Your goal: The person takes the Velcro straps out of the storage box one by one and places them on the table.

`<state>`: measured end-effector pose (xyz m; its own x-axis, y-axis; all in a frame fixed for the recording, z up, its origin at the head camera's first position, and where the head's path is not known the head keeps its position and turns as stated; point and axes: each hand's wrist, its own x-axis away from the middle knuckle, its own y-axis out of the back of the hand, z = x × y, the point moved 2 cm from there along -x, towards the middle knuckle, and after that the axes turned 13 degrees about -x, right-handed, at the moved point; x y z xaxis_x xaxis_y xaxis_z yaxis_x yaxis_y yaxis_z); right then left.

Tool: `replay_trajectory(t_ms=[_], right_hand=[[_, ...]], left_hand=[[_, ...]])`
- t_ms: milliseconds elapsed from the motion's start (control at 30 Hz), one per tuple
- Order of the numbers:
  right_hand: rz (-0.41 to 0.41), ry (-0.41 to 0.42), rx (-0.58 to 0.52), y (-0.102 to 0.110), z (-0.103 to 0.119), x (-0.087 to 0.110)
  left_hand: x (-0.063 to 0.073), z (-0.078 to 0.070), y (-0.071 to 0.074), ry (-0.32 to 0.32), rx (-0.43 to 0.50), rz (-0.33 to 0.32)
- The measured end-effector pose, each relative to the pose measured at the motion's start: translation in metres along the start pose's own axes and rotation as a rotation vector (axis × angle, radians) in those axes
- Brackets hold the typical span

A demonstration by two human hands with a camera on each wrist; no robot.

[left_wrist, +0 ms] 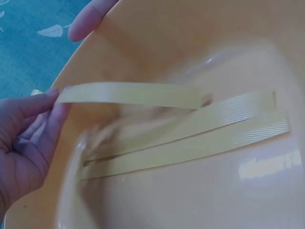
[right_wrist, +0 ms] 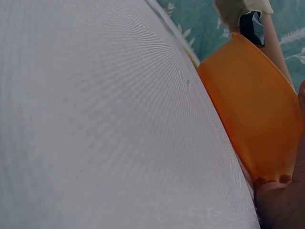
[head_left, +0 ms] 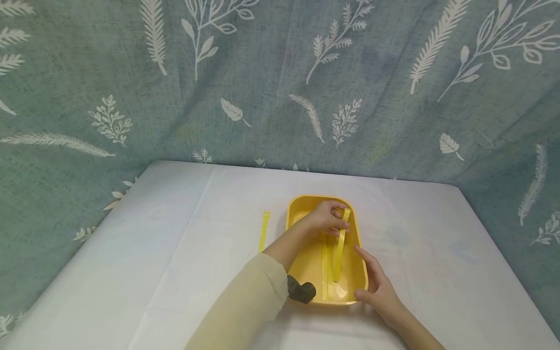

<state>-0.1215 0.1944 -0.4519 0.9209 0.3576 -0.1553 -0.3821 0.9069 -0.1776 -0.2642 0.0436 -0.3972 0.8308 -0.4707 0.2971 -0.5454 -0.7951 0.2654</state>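
Observation:
In the head view my left hand [head_left: 325, 218] is over the far part of a yellow plastic tray [head_left: 289, 214]. Its thumb and finger pinch one end of a flat yellow cable tie [head_left: 340, 248], which slants down into the tray. Two more cable ties [left_wrist: 190, 152] with ribbed ends lie side by side on the tray floor in the left wrist view. My right hand [head_left: 380, 291] grips the tray's near right side, thumb at the rim; in the right wrist view several fingertips [right_wrist: 271, 180] touch the lower outer wall.
Left of the tray, another yellow cable tie [head_left: 264, 231] with a slotted head lies on the white tablecloth [head_left: 210, 272], partly hidden by my left arm. A dark device [head_left: 302, 290] is on my left wrist. Behind the table hangs a green leaf-patterned cloth [head_left: 262, 87].

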Motion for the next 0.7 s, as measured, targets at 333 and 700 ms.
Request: replay_trajectory(t_ms=[333,700], right_hand=[[0.023,0.018,-0.026,0.001,-0.002,-0.001],[-0.006,0.007,-0.011,0.002,-0.001,0.0]], left_hand=[[-0.001,-0.009,0.012,-0.035,0.114,0.024],[0.007,-0.022,0.022,-0.107,0.091,0.028]])
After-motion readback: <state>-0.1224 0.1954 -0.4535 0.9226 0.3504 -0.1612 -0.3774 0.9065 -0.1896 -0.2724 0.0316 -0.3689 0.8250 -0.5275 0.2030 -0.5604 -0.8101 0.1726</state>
